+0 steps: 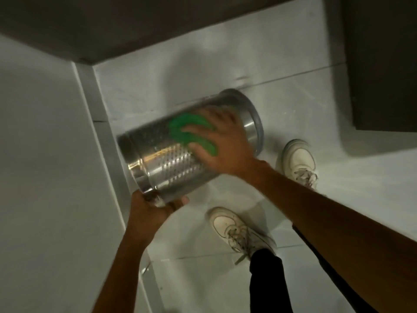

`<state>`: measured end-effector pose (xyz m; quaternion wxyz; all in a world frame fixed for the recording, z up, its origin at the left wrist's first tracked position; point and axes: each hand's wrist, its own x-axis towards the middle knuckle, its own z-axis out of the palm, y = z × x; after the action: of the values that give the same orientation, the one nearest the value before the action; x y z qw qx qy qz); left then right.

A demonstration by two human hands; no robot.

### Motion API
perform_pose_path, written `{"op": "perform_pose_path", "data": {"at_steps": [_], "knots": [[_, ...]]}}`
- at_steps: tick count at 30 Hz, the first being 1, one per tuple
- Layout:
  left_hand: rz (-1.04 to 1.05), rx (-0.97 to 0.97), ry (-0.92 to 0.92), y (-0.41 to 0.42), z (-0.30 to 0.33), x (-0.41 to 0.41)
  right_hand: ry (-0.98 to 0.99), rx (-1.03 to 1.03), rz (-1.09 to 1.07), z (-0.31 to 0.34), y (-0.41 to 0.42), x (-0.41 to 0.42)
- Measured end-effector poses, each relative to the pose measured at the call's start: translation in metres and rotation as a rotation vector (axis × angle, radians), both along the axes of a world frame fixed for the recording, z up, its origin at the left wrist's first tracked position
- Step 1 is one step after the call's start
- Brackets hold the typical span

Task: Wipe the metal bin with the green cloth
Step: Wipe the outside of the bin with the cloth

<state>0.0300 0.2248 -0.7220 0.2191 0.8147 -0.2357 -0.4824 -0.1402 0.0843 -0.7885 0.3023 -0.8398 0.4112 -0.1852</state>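
The metal bin (167,163), a shiny perforated cylinder, is held tipped on its side above the floor. My left hand (153,208) grips its near end from below. My right hand (222,143) lies flat on the bin's upper side and presses the green cloth (180,129) against the metal. The cloth shows between and beyond my fingers. The bin's far end points toward the back right.
A white wall (45,154) with a grey baseboard (106,136) runs along the left, close to the bin. Dark furniture (383,64) stands at the right, another dark surface at the top. My two white shoes (232,229) stand on the pale tiled floor (225,64).
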Motion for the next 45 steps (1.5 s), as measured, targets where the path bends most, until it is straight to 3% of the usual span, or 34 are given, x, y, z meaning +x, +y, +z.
{"op": "perform_pose_path", "data": {"at_steps": [3,6,11,14,16,18,20,22,26,28,29,31,33,35,38,42,45], "knots": [[0.32,-0.105,0.288,-0.014,0.007,0.017,0.154,0.106,-0.391,-0.03,-0.009,-0.031],[0.392,-0.132,0.274,-0.039,0.007,0.003,0.282,0.217,-0.526,-0.01,-0.015,0.0],[0.041,-0.285,0.047,-0.03,0.003,-0.021,-0.236,-0.011,0.208,0.051,0.003,0.067],[0.023,-0.211,0.079,-0.012,0.009,-0.011,-0.202,0.014,0.311,0.04,0.017,0.041],[0.158,-0.159,0.199,-0.015,0.011,-0.002,-0.066,0.088,0.027,0.008,0.018,0.004],[0.239,-0.08,0.25,-0.029,0.012,0.007,0.108,0.177,-0.406,-0.013,0.008,-0.027],[0.225,-0.077,0.209,-0.043,0.013,0.005,0.245,0.364,-0.68,-0.016,0.0,-0.032],[0.105,-0.185,0.119,-0.047,0.015,-0.003,0.214,0.291,-0.577,0.0,0.0,-0.013],[-0.183,-0.188,-0.095,-0.015,0.01,-0.021,-0.2,0.041,-0.025,0.041,0.011,0.028],[-0.119,-0.162,-0.061,-0.003,0.011,-0.018,-0.157,0.001,0.133,0.028,0.012,0.017],[-0.019,-0.142,-0.004,-0.002,0.012,-0.015,-0.065,-0.008,0.1,0.012,0.011,0.005],[0.181,-0.102,0.078,-0.011,0.016,-0.011,0.074,0.072,-0.22,-0.02,0.005,-0.022],[0.278,-0.07,0.065,-0.022,0.017,-0.013,0.031,0.326,-0.594,-0.029,-0.008,-0.039],[0.255,-0.073,0.035,-0.037,0.02,-0.022,0.061,0.509,-0.723,-0.016,-0.018,-0.028],[0.088,-0.115,0.0,-0.051,0.022,-0.041,0.153,0.529,-0.612,0.019,-0.016,0.004],[-0.169,0.19,-0.138,-0.055,0.028,-0.067,-0.149,0.596,-0.462,0.078,-0.017,0.034],[-0.299,0.185,-0.241,-0.055,0.033,-0.073,-0.289,0.785,-0.365,0.112,-0.028,0.026]]}}
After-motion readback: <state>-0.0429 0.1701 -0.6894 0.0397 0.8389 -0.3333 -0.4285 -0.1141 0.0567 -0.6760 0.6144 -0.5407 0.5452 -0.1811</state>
